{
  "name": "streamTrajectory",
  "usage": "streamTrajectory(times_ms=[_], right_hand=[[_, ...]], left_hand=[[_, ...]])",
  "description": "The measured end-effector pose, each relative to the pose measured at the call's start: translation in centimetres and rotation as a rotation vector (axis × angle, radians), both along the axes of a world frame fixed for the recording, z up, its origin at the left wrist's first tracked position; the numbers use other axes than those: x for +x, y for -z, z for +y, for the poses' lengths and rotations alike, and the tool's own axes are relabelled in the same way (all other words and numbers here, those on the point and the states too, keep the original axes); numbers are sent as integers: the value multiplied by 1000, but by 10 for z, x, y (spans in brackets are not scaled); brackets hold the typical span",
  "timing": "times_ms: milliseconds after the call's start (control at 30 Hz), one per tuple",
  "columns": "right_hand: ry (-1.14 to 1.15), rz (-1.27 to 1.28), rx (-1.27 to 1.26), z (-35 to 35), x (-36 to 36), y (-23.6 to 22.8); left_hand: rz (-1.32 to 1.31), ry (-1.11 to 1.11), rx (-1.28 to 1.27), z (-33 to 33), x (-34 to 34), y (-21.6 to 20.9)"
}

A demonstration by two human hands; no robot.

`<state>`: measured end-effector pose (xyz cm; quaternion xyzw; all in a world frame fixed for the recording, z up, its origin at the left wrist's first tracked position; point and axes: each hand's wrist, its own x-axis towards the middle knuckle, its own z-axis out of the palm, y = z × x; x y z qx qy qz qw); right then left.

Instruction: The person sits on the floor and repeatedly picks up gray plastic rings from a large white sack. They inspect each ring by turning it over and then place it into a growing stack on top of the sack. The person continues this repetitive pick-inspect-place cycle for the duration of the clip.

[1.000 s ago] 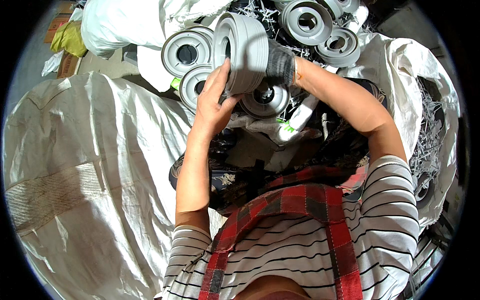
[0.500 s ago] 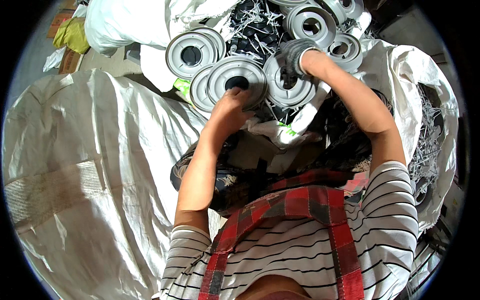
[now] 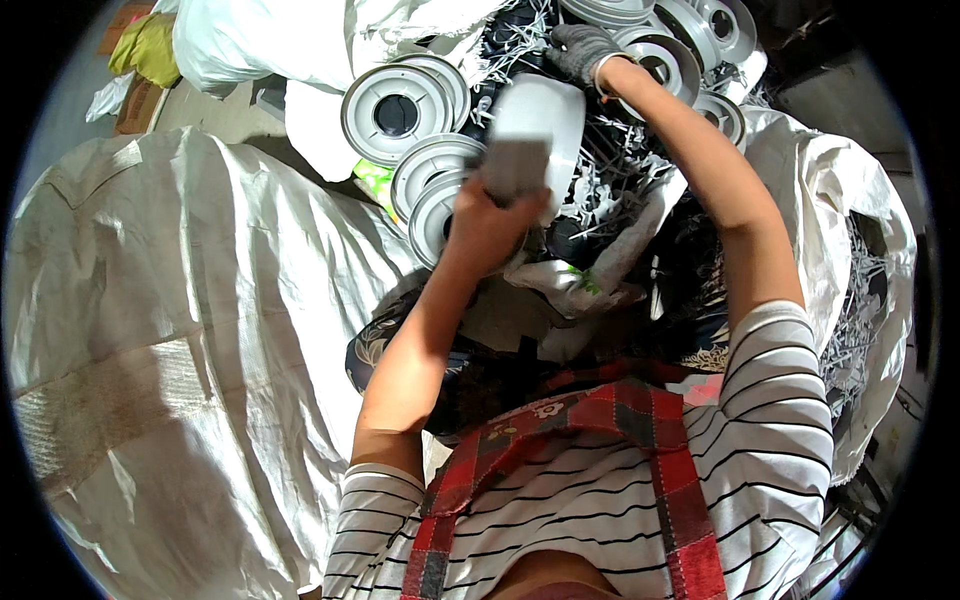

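A grey round plastic part with a raised rim (image 3: pixel 550 115), tilted on its side, is in my bare left hand (image 3: pixel 495 220), whose thumb and fingers are closed on its lower end. Motion smears the lower part of it. Higher up, my right hand (image 3: pixel 585 52) wears a grey knitted glove and reaches over the pile with its fingers stretched out, nothing visible in them. It is beside a grey ring-shaped part (image 3: pixel 660 65). Left of the held part lie similar round parts with dark centres (image 3: pixel 395 115), and two more (image 3: pixel 435 170) overlap next to my left wrist.
Black parts and thin white plastic scraps (image 3: pixel 620 165) fill the sack before me. More grey rings (image 3: pixel 725 25) lie at the far right. A large white woven sack (image 3: pixel 200 300) spreads on the left. Another open sack (image 3: pixel 820 180) with white scraps stands on the right.
My left hand has lifted a grey part and tipped it on its side. The right hand has moved away from the ring it touched, farther up the pile. The near left rings have shifted.
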<state>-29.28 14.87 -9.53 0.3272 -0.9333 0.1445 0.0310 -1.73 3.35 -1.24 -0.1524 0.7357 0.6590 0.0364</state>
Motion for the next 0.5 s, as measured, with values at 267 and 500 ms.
streamTrajectory(times_ms=[267, 500], right_hand=[[-193, -178, 315, -17, -5, 22], [-192, -624, -435, 34, 83, -70]], left_hand=[[104, -334, 423, -30, -17, 6], [97, -334, 402, -13, -20, -2]])
